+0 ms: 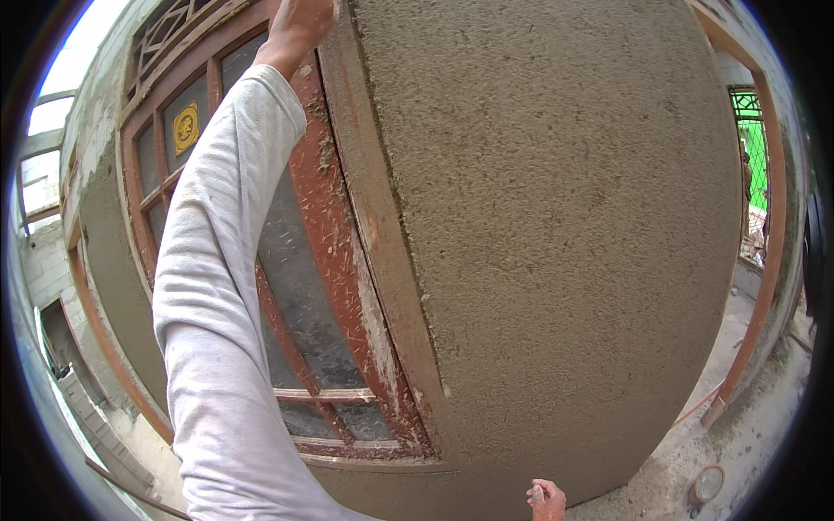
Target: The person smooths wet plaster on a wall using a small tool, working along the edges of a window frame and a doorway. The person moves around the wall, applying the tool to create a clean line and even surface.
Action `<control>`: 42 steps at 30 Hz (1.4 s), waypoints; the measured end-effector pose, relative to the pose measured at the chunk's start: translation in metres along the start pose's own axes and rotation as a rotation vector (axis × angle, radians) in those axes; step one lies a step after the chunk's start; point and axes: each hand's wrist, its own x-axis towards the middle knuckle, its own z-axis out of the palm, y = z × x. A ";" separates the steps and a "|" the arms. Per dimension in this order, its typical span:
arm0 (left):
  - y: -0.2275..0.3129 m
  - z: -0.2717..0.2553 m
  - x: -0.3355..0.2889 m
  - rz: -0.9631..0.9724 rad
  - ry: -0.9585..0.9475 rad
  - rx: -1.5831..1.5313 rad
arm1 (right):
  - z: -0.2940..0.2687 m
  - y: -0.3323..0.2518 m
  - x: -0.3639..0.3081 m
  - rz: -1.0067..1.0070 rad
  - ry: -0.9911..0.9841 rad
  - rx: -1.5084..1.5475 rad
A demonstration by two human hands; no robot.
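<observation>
My left arm, in a light grey sleeve, reaches up across a window (300,269) with a worn red-brown wooden frame and dusty panes. At the upper edge of the picture is my left hand (301,30), over the top of that frame; its fingers are cut off or hidden, so what it holds does not show. To the right of the window spreads a wall of rough grey-brown plaster (556,234). Low in front of this wall my right hand (546,499) shows, small and dusty, with curled fingers and nothing visible in them.
A wooden strip (373,200) borders the plaster beside the window. At the right stands a doorway frame (769,226), with a green wall and a grille beyond. A round container (707,484) rests on the dusty floor there. Farther left are bare block walls (48,269).
</observation>
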 end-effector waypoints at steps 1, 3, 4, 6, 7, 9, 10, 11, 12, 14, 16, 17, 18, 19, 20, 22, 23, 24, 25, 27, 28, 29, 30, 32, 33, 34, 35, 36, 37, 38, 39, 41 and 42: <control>-0.004 0.001 0.001 0.020 -0.017 0.023 | -0.001 0.001 0.000 -0.004 -0.011 -0.019; -0.006 0.002 0.000 0.059 -0.050 0.065 | -0.002 0.000 -0.001 0.013 -0.014 -0.013; -0.004 0.002 -0.003 0.060 -0.025 0.018 | -0.002 0.000 -0.001 0.022 -0.015 -0.010; 0.003 -0.002 -0.014 0.059 0.028 -0.075 | -0.002 0.004 -0.002 0.020 -0.028 0.009; 0.009 -0.004 -0.020 0.016 -0.024 -0.010 | -0.003 0.006 -0.003 0.018 -0.034 0.018; 0.023 -0.008 -0.032 -0.065 -0.130 0.122 | -0.003 0.009 -0.004 0.023 -0.033 0.031; 0.031 -0.013 -0.038 -0.074 -0.123 0.080 | -0.003 0.010 -0.006 0.026 -0.027 0.038; 0.040 -0.017 -0.044 -0.083 -0.114 0.037 | -0.005 0.011 -0.007 0.032 -0.019 0.038; 0.045 -0.022 -0.046 -0.088 -0.105 -0.002 | -0.005 0.009 -0.008 0.035 -0.016 0.041; 0.056 -0.030 -0.044 -0.097 -0.048 -0.084 | -0.008 0.011 -0.009 0.036 -0.003 0.038; 0.048 -0.029 -0.037 -0.062 -0.098 0.004 | -0.008 0.014 -0.010 0.032 -0.006 0.030; 0.034 -0.021 -0.029 -0.024 -0.175 0.131 | -0.007 0.013 -0.010 0.034 -0.020 0.017; 0.031 -0.018 -0.025 0.010 -0.250 0.251 | -0.010 0.009 -0.012 0.040 -0.026 0.001; 0.029 -0.015 -0.024 -0.008 -0.229 0.233 | -0.012 0.006 -0.013 0.046 -0.034 -0.014; 0.026 -0.013 -0.023 -0.024 -0.208 0.217 | -0.011 0.003 -0.013 0.050 -0.030 -0.009; 0.030 -0.014 -0.024 -0.050 -0.159 0.134 | -0.012 0.000 -0.016 0.062 -0.011 -0.003; 0.031 -0.017 -0.027 -0.055 -0.133 0.074 | -0.012 0.001 -0.017 0.054 -0.014 -0.005; 0.035 -0.020 -0.030 -0.060 -0.106 0.014 | -0.012 0.004 -0.017 0.045 -0.016 -0.007; 0.039 -0.023 -0.034 -0.062 -0.126 0.031 | -0.011 0.006 -0.018 0.037 -0.018 -0.009; 0.051 -0.029 -0.042 -0.068 -0.164 0.063 | -0.010 0.006 -0.020 0.045 -0.014 -0.002; 0.059 -0.033 -0.045 -0.078 -0.147 0.002 | -0.010 0.007 -0.021 0.049 -0.010 0.002; 0.066 -0.036 -0.047 -0.088 -0.130 -0.061 | -0.011 0.009 -0.021 0.041 -0.016 -0.015; 0.068 -0.042 -0.049 -0.095 -0.118 -0.113 | -0.011 0.011 -0.020 0.030 -0.034 -0.030; 0.066 -0.044 -0.055 -0.079 -0.136 -0.044 | -0.012 0.013 -0.021 0.034 -0.058 -0.052; 0.067 -0.045 -0.058 -0.071 -0.146 -0.011 | -0.013 0.009 -0.023 0.051 -0.064 -0.059; 0.068 -0.047 -0.062 -0.092 -0.160 -0.031 | -0.013 0.004 -0.025 0.068 -0.070 -0.066; 0.069 -0.050 -0.068 -0.114 -0.175 -0.050 | -0.014 -0.001 -0.027 0.083 -0.071 -0.064; 0.073 -0.052 -0.073 -0.139 -0.183 -0.077 | -0.016 -0.007 -0.030 0.100 -0.062 -0.064; 0.079 -0.052 -0.080 -0.141 -0.174 -0.103 | -0.017 -0.009 -0.033 0.117 -0.053 -0.064; 0.086 -0.052 -0.086 -0.144 -0.165 -0.129 | -0.019 -0.006 -0.034 0.114 -0.049 -0.065; 0.089 -0.053 -0.088 -0.142 -0.157 -0.149 | -0.019 -0.001 -0.033 0.106 -0.052 -0.063; 0.089 -0.052 -0.087 -0.153 -0.147 -0.171 | -0.020 0.006 -0.033 0.098 -0.051 -0.050; 0.087 -0.052 -0.085 -0.156 -0.142 -0.179 | -0.019 0.008 -0.033 0.095 -0.053 -0.038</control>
